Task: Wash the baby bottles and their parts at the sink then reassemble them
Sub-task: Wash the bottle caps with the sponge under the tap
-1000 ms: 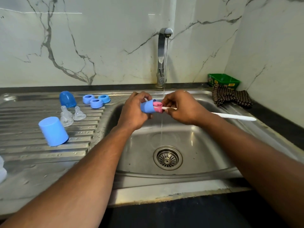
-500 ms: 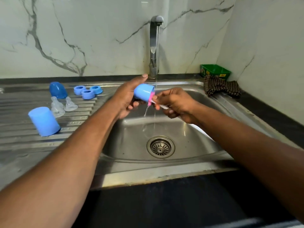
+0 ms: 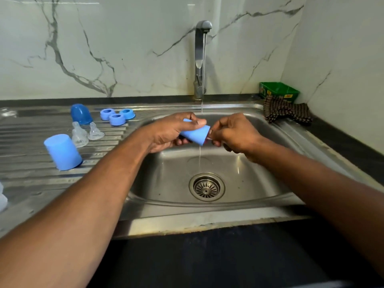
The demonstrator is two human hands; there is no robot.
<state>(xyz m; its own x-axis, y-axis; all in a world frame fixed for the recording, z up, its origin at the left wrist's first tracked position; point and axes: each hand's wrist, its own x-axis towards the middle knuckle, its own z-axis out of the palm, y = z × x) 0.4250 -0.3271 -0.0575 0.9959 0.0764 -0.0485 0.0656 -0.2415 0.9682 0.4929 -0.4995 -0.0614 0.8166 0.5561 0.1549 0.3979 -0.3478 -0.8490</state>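
At the centre of the frame, over the steel sink point(image 3: 270, 142), the left hand point(image 3: 168, 133) grips a light blue bottle cap point(image 3: 196, 135), its thumb curled over the top and the other fingers wrapped beneath, so the cap lies tilted on its side with the open end facing right. The right hand point(image 3: 234, 133) sits just beside that opening, its fingers curled together and pinching the handle of a bottle brush point(image 3: 208, 138), of which only a pink sliver shows at the cap's mouth. A thin stream of water point(image 3: 202, 80) falls from the tap point(image 3: 200, 59) onto the cap's rim and runs on down toward the drain strainer point(image 3: 206, 187). On the ribbed draining board point(image 3: 31, 173) at middle left stand a second light blue cap point(image 3: 62, 152) upside down, two clear teats point(image 3: 87, 134), a darker blue domed cap point(image 3: 81, 114) and three blue screw rings point(image 3: 117, 116). At upper right, a checked cloth point(image 3: 287, 112) lies against a green box point(image 3: 279, 91).
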